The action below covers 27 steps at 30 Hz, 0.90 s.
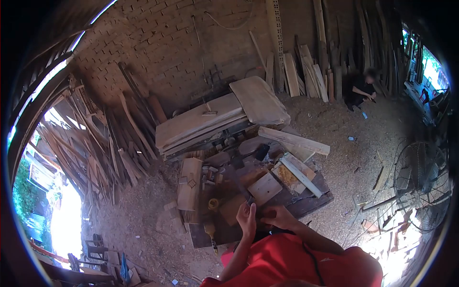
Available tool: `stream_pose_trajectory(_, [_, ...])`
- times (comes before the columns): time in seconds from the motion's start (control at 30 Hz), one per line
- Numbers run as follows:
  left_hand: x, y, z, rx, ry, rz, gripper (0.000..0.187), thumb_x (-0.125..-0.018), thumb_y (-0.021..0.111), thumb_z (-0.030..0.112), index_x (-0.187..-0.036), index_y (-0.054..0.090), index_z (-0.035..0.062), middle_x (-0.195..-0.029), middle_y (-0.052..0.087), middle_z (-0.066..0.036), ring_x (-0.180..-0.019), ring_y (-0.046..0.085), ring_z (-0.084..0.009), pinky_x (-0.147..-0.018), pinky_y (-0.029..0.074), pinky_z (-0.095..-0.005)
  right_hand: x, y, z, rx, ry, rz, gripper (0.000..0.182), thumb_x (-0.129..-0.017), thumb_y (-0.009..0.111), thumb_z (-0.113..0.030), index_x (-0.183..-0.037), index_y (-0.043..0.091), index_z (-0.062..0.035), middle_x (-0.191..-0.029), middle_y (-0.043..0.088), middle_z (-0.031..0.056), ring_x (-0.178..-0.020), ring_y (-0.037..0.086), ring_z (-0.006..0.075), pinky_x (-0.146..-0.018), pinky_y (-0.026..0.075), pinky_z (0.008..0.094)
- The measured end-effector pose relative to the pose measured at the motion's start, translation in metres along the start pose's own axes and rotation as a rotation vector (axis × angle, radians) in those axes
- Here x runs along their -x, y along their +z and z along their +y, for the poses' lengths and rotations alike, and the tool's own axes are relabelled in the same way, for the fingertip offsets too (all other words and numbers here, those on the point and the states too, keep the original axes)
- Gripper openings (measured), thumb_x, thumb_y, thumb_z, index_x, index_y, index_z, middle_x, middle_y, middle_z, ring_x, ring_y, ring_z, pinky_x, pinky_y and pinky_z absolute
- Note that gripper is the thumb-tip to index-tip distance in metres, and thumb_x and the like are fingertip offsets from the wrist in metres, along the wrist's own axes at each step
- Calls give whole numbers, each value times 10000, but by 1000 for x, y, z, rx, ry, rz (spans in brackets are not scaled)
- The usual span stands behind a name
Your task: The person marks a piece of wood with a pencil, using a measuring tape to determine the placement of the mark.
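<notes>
Close to my body, over the near edge of a dark worktable (306,206), both hands are raised side by side. My left hand (246,221) is closed, with its thumb and fingers together around a small dark thing (250,201) too small to name. My right hand (279,217) is just to the right, its fingers curled inward; whether anything is in them is hidden. A square wooden board (265,189) lies just beyond my hands. To the left are a round yellow object (213,204) and a yellow-handled brush-like tool (210,232).
Wide planks (201,125) are stacked behind the worktable. A wooden box-like piece (190,184) stands at its left. Leaning boards (306,71) line the brick wall. A large fan (420,179) is at right. Another person (362,90) crouches at the far right.
</notes>
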<state>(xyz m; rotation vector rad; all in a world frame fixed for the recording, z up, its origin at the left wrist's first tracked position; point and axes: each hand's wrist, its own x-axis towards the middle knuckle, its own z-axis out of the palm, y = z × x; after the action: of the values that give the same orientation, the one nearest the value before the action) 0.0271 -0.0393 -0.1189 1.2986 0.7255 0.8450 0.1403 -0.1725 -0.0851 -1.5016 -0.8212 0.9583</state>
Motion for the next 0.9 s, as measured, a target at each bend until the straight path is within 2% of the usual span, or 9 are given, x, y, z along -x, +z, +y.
stream_pose_trajectory(0.1, [-4, -6, 10, 31, -76, -57, 285, -985, 777, 195, -1124, 698, -41, -935, 672, -1, -900, 599, -67, -810, 495, -256, 3, -1, -5, -76, 84, -16, 261, -934, 818, -115, -1111, 681, 19, -874, 741, 69, -720, 728, 143, -629, 600, 298])
stream_pose_trajectory(0.2, [-11, -23, 23, -85, -234, -220, 250, -965, 802, 213, -1025, 699, -7, -887, 665, 15, -835, 589, -57, -749, 482, -252, 6, -2, -12, -89, 90, -34, 315, -930, 824, -119, -1148, 656, 35, -870, 738, 76, -727, 734, 151, -633, 604, 302])
stream_pose_trajectory(0.3, [-20, -38, 31, -153, -298, -327, 238, -943, 825, 217, -950, 688, 22, -851, 658, 23, -776, 575, -63, -694, 460, -260, 6, 0, -11, -112, 134, -32, 351, -925, 830, -122, -1167, 641, 48, -869, 736, 78, -736, 737, 153, -640, 610, 303])
stream_pose_trajectory(0.4, [-23, -43, 38, -42, -242, -410, 247, -928, 837, 216, -962, 692, 19, -866, 675, 4, -790, 596, -73, -694, 472, -268, 6, 0, -9, -131, 159, -41, 359, -923, 833, -126, -1170, 639, 49, -871, 736, 78, -744, 738, 153, -647, 614, 302])
stream_pose_trajectory(0.5, [-27, -50, 26, -101, -207, -407, 244, -925, 838, 212, -977, 695, 21, -874, 688, -8, -826, 623, -77, -718, 495, -268, 3, -1, -11, -121, 175, -43, 355, -925, 830, -128, -1173, 642, 44, -879, 741, 80, -746, 738, 153, -652, 614, 301])
stream_pose_trajectory(0.63, [-21, -40, 39, 21, -255, -376, 265, -934, 827, 206, -1059, 700, 9, -938, 711, -22, -875, 642, -85, -766, 513, -267, 0, -2, -5, -86, 146, -34, 314, -936, 813, -108, -1162, 651, 38, -879, 744, 83, -728, 731, 144, -654, 610, 295])
stream_pose_trajectory(0.73, [-20, -46, 19, -12, -260, -385, 296, -942, 821, 197, -1122, 697, -2, -995, 723, -32, -903, 649, -88, -793, 514, -261, 1, -7, -4, 23, 116, -60, 365, -917, 835, -178, -1162, 657, 28, -893, 748, 88, -784, 736, 160, -705, 608, 324])
stream_pose_trajectory(0.83, [-19, -49, 7, -57, -260, -384, 317, -947, 819, 188, -1164, 691, -6, -1045, 733, -49, -935, 661, -95, -817, 522, -260, 1, -10, -8, 373, -112, -6, 462, -882, 854, -264, -1185, 652, 20, -933, 746, 121, -850, 739, 203, -757, 592, 364])
stream_pose_trajectory(0.9, [-15, -43, 13, -13, -258, -368, 317, -948, 821, 184, -1165, 689, -6, -1061, 739, -60, -947, 675, -105, -826, 536, -269, 4, -9, -18, 409, -77, 9, 493, -869, 852, -297, -1196, 652, 12, -961, 740, 147, -884, 734, 249, -784, 579, 389])
